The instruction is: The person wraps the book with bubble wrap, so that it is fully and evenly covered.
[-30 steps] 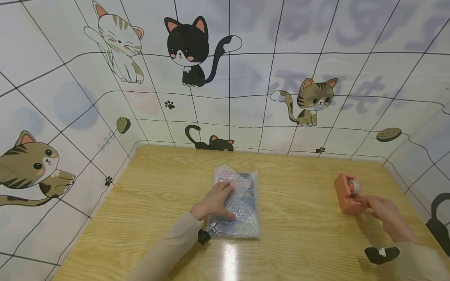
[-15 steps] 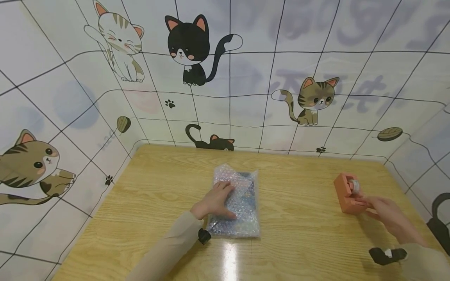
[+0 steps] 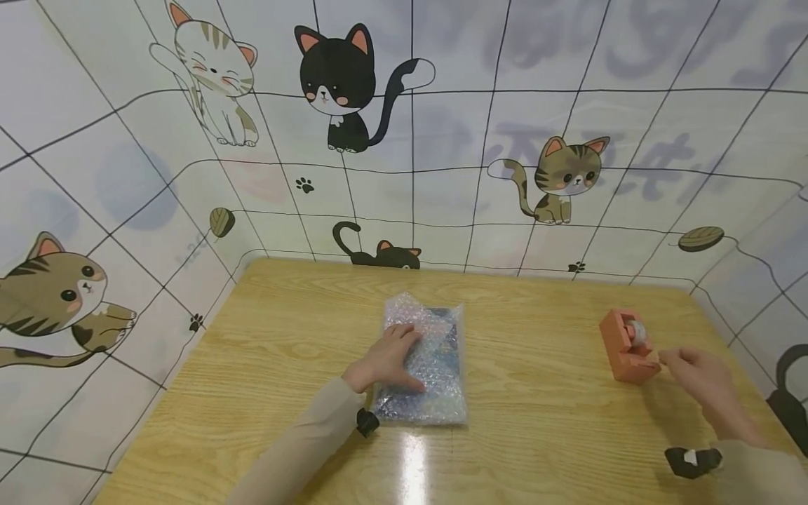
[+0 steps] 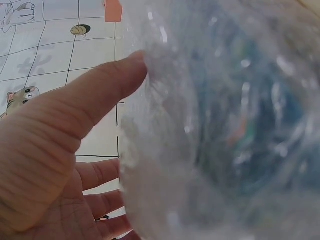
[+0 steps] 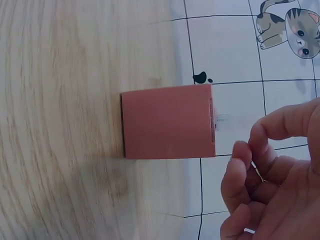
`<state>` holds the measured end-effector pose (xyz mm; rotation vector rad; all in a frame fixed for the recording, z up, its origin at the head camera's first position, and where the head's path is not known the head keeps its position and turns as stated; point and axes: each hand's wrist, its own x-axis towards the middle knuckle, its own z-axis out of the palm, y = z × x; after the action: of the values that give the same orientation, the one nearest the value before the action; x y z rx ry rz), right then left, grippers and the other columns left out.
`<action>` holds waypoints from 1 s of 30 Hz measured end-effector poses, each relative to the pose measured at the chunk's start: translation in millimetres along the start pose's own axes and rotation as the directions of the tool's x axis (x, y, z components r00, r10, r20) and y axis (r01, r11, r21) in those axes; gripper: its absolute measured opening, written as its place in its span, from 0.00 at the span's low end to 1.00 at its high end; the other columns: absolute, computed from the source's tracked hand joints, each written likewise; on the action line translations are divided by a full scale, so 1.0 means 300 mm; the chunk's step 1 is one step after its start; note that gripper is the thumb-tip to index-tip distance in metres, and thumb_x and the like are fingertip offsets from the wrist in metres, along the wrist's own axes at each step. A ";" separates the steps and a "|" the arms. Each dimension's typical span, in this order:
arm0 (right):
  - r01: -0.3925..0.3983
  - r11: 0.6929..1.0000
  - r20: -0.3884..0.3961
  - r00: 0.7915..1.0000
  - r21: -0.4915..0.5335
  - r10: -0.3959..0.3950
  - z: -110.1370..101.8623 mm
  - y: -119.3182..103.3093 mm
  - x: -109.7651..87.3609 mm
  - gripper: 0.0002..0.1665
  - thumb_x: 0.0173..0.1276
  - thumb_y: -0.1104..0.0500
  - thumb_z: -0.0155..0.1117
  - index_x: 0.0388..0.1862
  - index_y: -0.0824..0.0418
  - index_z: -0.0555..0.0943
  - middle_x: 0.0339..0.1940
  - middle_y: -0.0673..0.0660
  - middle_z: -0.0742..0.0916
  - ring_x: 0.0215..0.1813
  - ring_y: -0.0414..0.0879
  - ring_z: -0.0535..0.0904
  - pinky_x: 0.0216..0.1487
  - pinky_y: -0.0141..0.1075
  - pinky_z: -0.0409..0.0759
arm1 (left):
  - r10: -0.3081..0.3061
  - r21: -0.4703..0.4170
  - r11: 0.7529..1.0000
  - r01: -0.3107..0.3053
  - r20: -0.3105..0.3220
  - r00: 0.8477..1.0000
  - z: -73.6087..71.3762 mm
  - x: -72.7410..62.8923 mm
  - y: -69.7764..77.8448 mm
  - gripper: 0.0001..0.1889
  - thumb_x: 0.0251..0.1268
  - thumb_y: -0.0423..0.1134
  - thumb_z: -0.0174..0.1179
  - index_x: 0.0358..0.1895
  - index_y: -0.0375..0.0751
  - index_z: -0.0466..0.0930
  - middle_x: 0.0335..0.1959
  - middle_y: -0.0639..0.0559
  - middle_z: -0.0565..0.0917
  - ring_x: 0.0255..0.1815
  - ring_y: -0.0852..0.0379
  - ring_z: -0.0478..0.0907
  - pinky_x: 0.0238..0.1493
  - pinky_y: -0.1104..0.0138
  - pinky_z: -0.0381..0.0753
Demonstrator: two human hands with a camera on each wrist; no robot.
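A bubble-wrapped flat blue item (image 3: 438, 386) lies on the table in the head view. My left hand (image 3: 386, 361) rests on its left side with fingers spread. The left wrist view shows the bubble wrap (image 4: 225, 125) close up, the thumb against its edge. At the right stands a coral tape dispenser (image 3: 625, 351) with a roll of clear tape (image 3: 637, 333). My right hand (image 3: 701, 379) is just off its front end, thumb and forefinger tips pinched together on the tape end, which is too thin and clear to make out. The dispenser's side (image 5: 169, 122) faces the right wrist camera.
The wooden table (image 3: 530, 393) stretches between the wrapped item and the dispenser. Behind it and at both sides stand walls (image 3: 442, 140) with a cat-print grid covering. A bright light reflection falls on the table's front.
My right hand has drawn back slightly from the dispenser's front end, its fingertips now apart from it. My left hand and the wrapped item have stayed in place.
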<state>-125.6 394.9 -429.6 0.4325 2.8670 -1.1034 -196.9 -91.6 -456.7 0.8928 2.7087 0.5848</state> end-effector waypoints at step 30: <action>-0.066 0.983 -0.029 0.997 0.171 0.072 0.087 -0.019 -0.071 0.28 0.75 0.51 0.41 0.44 0.79 0.72 0.33 0.60 0.87 0.27 0.28 0.78 0.53 0.64 0.63 | -0.010 -0.019 1.000 0.010 0.004 1.000 -0.008 -0.006 0.008 0.49 0.38 0.53 0.76 0.66 0.35 0.63 0.69 0.35 0.59 0.70 0.38 0.53 0.67 0.51 0.58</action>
<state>-108.4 368.5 -442.4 0.5597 2.7740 -1.3465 -194.9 -91.6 -453.3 0.8742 2.6985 0.6051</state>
